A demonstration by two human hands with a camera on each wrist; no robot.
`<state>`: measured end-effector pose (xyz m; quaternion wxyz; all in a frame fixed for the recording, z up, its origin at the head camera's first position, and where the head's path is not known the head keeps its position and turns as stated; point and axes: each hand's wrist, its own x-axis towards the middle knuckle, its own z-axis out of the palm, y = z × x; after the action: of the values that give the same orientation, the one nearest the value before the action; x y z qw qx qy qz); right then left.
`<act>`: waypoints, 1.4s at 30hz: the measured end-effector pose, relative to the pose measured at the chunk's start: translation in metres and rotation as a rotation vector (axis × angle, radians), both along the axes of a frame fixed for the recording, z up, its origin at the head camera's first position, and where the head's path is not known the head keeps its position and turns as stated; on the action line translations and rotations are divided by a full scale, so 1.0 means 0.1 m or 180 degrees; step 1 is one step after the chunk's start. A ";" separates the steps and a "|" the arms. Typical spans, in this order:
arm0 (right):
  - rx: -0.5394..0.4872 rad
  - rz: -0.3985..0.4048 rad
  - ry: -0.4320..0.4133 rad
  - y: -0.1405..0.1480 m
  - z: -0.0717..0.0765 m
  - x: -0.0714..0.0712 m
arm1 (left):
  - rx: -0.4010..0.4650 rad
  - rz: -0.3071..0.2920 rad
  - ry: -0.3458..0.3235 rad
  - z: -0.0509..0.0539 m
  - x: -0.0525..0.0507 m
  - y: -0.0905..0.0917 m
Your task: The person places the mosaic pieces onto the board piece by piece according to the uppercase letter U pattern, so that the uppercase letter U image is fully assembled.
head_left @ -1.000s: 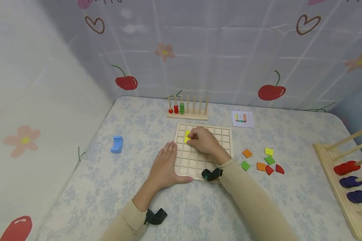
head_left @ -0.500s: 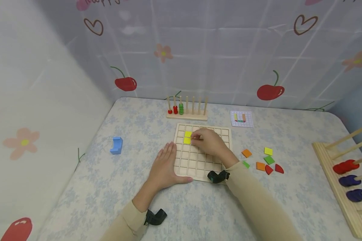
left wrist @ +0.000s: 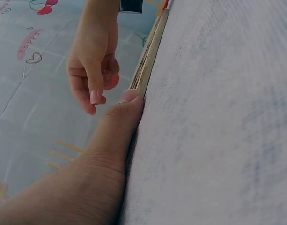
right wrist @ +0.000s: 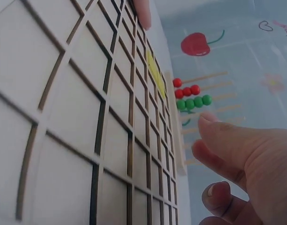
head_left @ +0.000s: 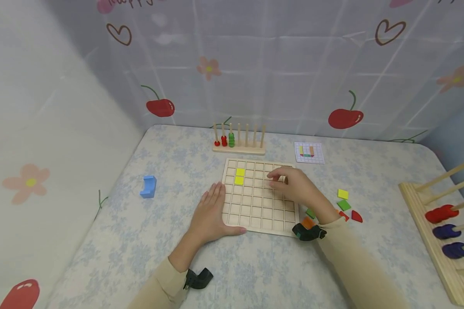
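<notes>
A wooden grid board lies on the table, with two yellow square tiles set in neighbouring cells near its upper left. My left hand lies flat at the board's left side, its thumb against the near edge. Over the board's right part hovers my right hand, fingers loosely bent and nothing between them, as the right wrist view shows. Right of the board lie loose tiles: a yellow square, a green square, a red quarter piece, and others partly hidden by the right arm.
Behind the board stands a small peg rack with red and green beads. A printed pattern card lies to its right. A blue U-shaped block sits at left; a larger peg rack lies at far right.
My right hand has let go of the lower yellow tile and moved right across the board, uncovering both yellow tiles. My left hand stays at the board's edge.
</notes>
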<state>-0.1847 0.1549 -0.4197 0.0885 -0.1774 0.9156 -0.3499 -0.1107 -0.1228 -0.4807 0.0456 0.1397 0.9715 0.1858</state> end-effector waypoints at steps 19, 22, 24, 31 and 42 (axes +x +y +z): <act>0.0426 -0.0654 0.0011 1.06 0.01 0.26 | 0.0033 -0.0003 0.0026 0.00 0.01 -0.01; 0.0488 -0.0765 0.0048 1.20 -0.02 0.29 | 0.0025 -0.0006 0.0032 0.00 0.01 -0.01; 0.0513 -0.0842 0.0050 1.28 -0.04 0.31 | 0.0024 -0.0010 0.0035 0.00 0.01 -0.01; 0.0584 -0.1107 -0.0052 1.54 -0.12 0.37 | 0.0002 -0.0014 0.0033 0.00 0.00 0.00; 0.0683 -0.1211 0.0063 1.70 -0.26 0.36 | 0.0016 -0.0013 0.0043 0.01 0.01 0.00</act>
<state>-0.1485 0.3250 -0.4457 0.0302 0.0057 0.9654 -0.2590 -0.1102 -0.1229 -0.4800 0.0391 0.1431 0.9711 0.1872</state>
